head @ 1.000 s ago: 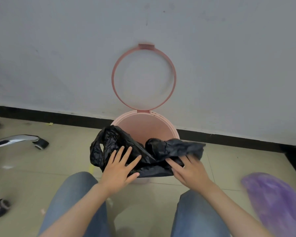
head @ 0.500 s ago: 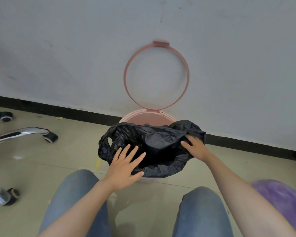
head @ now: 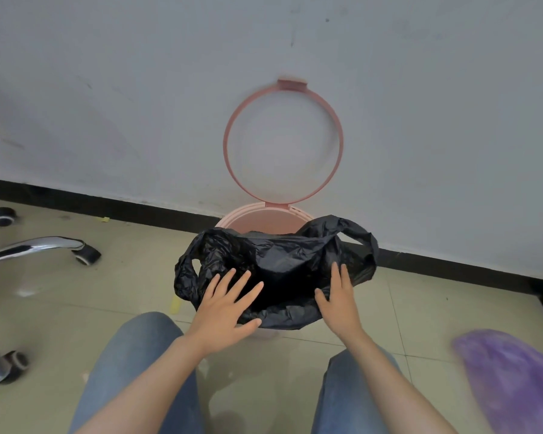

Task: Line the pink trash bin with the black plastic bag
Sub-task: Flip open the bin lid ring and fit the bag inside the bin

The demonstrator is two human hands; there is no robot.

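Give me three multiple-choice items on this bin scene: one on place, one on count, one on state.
1. Where does the bag lie?
A. over the bin's mouth
B. on the chair base
C. flat on the floor

2. How many chair wheels show at left?
A. one
B. three
C. five

3. How is the bin's ring set?
A. flipped up against the wall
B. pressed down on the bag
C. lying on the floor

Key: 1 A, the bag covers most of the bin; 2 B, three show beside the chrome legs; 3 A, it stands upright behind the bin.
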